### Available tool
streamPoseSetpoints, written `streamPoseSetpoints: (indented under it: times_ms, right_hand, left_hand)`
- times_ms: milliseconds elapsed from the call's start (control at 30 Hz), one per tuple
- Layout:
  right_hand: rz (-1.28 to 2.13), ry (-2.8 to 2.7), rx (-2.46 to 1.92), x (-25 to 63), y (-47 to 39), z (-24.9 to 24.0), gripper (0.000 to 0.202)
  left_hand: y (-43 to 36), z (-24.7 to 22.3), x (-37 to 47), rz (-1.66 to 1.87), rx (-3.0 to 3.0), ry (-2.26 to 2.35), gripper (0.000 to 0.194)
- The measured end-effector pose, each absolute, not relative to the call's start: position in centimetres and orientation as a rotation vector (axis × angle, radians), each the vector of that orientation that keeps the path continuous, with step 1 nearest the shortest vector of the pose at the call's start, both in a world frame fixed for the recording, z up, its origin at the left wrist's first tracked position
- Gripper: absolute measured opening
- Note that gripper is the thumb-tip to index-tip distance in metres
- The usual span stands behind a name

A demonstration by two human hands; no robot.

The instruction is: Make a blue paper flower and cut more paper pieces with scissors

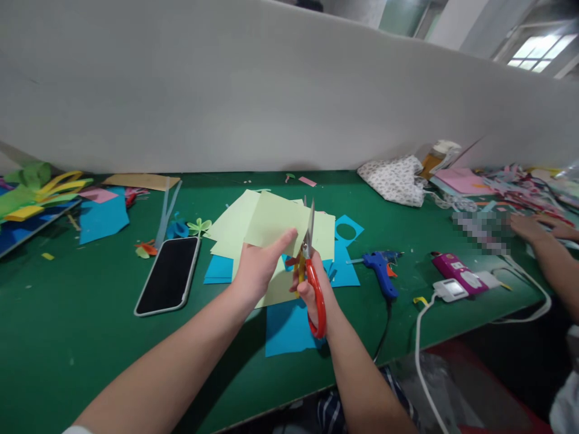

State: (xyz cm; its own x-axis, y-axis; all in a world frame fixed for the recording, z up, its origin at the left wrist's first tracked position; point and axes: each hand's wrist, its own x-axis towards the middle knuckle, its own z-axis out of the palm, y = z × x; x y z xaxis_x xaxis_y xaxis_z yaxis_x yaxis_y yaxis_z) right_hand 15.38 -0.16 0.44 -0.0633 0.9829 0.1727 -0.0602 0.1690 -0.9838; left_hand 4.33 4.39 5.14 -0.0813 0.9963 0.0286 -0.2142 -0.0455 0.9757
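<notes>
My left hand (pixel 262 265) grips a pale yellow-green sheet of paper (pixel 275 216) by its lower edge, thumb on top. In my right hand (pixel 316 283) is a pair of scissors (pixel 318 304) with red handles, blades pointing up and away. The blades are parted at the right edge of the sheet; whether they touch it I cannot tell. Something thin and yellow shows by my right fingers. Beneath my hands lie more pale sheets (pixel 230 220) and blue paper (pixel 289 334) on the green table (pixel 90 337).
Left of the paper lies a phone (pixel 169 274). To the right are a blue glue gun (pixel 382 271) with a cord, a purple box-shaped device (pixel 459 271) and a white cable (pixel 418 355). A co-worker's hands (pixel 538 228) are at far right. A white partition (pixel 226 90) borders the back.
</notes>
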Motion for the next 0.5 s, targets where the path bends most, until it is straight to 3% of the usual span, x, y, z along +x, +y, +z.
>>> streamPoseSetpoints:
  times_ms: [500]
  right_hand:
    - [1.111,-1.333,-1.092,15.43,-0.46,0.68,0.088]
  left_hand:
    - [4.89,5.1,3.89,1.404,1.108,1.065,0.038]
